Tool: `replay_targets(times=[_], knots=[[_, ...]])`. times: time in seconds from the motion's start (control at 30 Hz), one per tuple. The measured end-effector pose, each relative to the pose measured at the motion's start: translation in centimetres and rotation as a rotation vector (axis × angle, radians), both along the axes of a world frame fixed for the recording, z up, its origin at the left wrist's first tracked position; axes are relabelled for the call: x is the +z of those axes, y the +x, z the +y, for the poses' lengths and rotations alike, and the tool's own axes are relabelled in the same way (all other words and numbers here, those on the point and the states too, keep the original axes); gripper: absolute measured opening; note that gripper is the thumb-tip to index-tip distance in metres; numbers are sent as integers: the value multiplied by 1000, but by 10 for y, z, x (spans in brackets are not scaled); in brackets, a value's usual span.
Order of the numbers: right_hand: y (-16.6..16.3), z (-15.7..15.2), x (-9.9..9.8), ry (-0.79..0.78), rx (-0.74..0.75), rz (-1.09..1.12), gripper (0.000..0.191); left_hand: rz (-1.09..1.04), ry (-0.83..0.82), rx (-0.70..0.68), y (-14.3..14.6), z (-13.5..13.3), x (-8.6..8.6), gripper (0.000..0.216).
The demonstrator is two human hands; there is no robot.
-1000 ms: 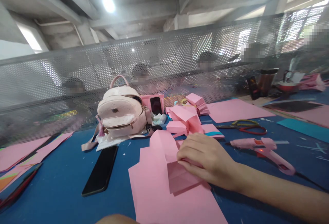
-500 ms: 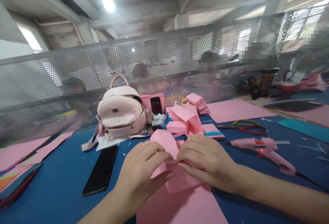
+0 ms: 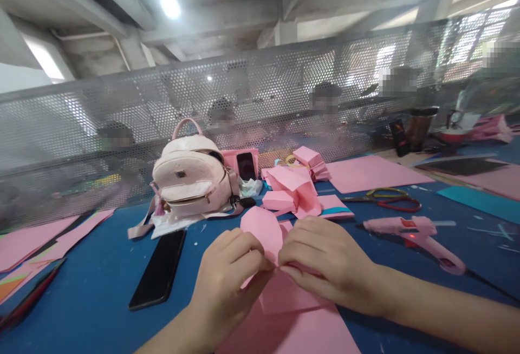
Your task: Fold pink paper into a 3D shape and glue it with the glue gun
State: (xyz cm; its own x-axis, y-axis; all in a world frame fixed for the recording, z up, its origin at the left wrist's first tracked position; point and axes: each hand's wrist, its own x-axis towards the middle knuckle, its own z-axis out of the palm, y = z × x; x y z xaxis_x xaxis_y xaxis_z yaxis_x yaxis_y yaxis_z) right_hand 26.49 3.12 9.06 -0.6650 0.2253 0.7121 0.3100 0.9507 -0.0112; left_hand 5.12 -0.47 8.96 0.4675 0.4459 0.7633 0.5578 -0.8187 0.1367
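Note:
Both hands meet over a folded piece of pink paper [image 3: 263,229] in the middle of the table. My left hand [image 3: 231,273] pinches its near left edge between thumb and fingers. Close beside it, my right hand [image 3: 325,262] grips the same piece from the right, fingers curled over the edge. Part of the fold is hidden behind the fingers. Beneath lies a flat pink sheet [image 3: 292,332]. Just beyond the hands sit several folded pink paper pieces [image 3: 298,186]. To the right rests a pink hot glue gun [image 3: 418,232] with a red light showing.
Scissors [image 3: 385,200] lie beyond the glue gun. A black phone [image 3: 158,270] and a pale pink backpack [image 3: 190,175] stand left. Pink sheets [image 3: 374,172] lie at the back right, others at far left. A perforated metal screen [image 3: 260,94] crosses behind, with people beyond.
My left hand's fingers have closed in toward the right hand, thumb now pressed against the fingertips. The paper's upright part bends more roundly. The right hand has hardly moved.

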Motion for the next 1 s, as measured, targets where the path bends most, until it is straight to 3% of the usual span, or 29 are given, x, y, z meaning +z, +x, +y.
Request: replay_targets(times=[0.17,0.47,0.8,1.0], knots=[[0,-3,2,8,2,-3,20,-8,100,-11,1,-1,-4,14],[0,-3,4,40,-10,8,25,-7,87,-8,2,-2,-6,14],[1,-4,1,15,8,-15,23,122,306,26,2,-7,-3,15],[-1,-9,4,38,18,-4,25,100,317,13,2,-8,-2,16]])
